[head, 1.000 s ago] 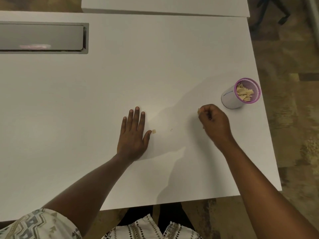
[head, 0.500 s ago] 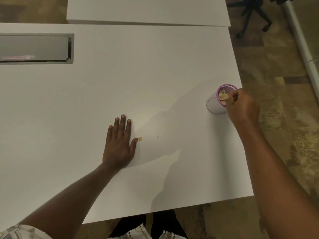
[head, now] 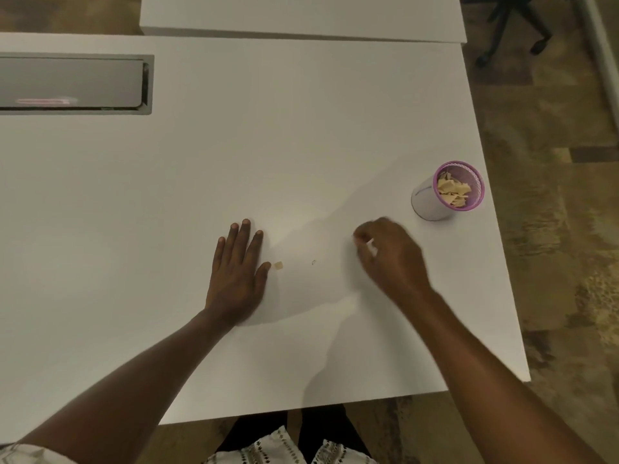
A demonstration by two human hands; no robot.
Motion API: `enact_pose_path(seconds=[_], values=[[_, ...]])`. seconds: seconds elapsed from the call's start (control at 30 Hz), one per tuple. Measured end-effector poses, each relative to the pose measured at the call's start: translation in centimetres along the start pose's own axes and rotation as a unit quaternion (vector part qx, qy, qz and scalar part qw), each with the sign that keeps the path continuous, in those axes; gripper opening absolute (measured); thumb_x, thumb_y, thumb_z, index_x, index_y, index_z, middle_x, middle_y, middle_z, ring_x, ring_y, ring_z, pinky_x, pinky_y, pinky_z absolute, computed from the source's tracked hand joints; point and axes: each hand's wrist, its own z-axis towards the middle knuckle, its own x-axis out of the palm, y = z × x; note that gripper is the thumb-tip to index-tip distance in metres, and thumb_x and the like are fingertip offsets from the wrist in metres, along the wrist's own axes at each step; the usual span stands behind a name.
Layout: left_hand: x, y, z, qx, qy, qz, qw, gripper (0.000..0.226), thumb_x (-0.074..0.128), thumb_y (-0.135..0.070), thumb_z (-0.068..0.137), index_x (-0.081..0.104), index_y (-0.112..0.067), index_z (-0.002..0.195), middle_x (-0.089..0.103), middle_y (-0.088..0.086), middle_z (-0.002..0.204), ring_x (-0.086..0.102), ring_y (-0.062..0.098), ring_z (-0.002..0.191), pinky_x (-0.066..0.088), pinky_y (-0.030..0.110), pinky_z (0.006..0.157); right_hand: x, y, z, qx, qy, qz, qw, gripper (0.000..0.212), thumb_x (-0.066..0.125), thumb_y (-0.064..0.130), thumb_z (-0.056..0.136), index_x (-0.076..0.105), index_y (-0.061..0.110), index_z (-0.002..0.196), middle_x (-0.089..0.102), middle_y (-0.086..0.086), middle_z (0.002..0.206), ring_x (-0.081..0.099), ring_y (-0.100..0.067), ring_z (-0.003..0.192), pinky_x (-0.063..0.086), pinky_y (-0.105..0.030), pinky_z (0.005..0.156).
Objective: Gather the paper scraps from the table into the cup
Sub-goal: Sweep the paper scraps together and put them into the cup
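The left hand (head: 236,276) lies flat and released on the table (head: 301,145). The right hand (head: 388,256), blurred and curled so I cannot tell its contents, has swung back from the cup (head: 422,204) at the right edge. The drop there seems done. One paper scrap (head: 278,265) lies beside the left thumb and is likely next.

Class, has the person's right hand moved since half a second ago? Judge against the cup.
Yes. The right hand, then over the purple-rimmed white cup, is now away from it, nearer the small tan paper scrap.
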Motion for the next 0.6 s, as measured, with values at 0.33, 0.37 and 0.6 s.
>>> enact_pose_path(seconds=[0.33, 0.37, 0.6], values=[[-0.7, -1.9, 0.1, 0.050, -0.022, -0.064, 0.996, 0.017, 0.057, -0.035, 0.096, 0.064, -0.026, 0.108, 0.046, 0.011, 0.149, 0.034, 0.033, 0.145, 0.022, 0.056, 0.118, 6.7, 2.3, -2.4, -0.043, 0.074, -0.027, 0.996, 0.019, 0.064, 0.019, 0.090, 0.070, 0.022, 0.107, 0.064, 0.002, 0.096, 0.057, -0.023, 0.083, 0.048, -0.031, 0.059], [-0.7, -2.0, 0.1, 0.049, -0.022, -0.065, 0.996, 0.014, 0.058, -0.034, 0.095, 0.064, -0.027, 0.106, 0.046, 0.010, 0.149, 0.034, 0.033, 0.145, 0.021, 0.056, 0.118, 6.8, 2.3, -2.2, -0.049, 0.071, -0.035, 0.996, 0.017, 0.064, 0.018, 0.090, 0.070, 0.021, 0.105, 0.064, 0.002, 0.094, 0.057, -0.023, 0.080, 0.047, -0.031, 0.058], [-1.0, -2.6, 0.3, 0.053, -0.024, -0.044, 0.997, 0.005, 0.065, -0.024, 0.092, 0.065, -0.026, 0.097, 0.052, 0.010, 0.141, 0.038, 0.033, 0.140, 0.023, 0.057, 0.116, 7.1, 2.9, -1.2, -0.124, 0.067, -0.147, 0.979, 0.012, 0.067, 0.003, 0.081, 0.066, 0.015, 0.082, 0.060, -0.002, 0.075, 0.053, -0.025, 0.063, 0.040, -0.032, 0.050]])
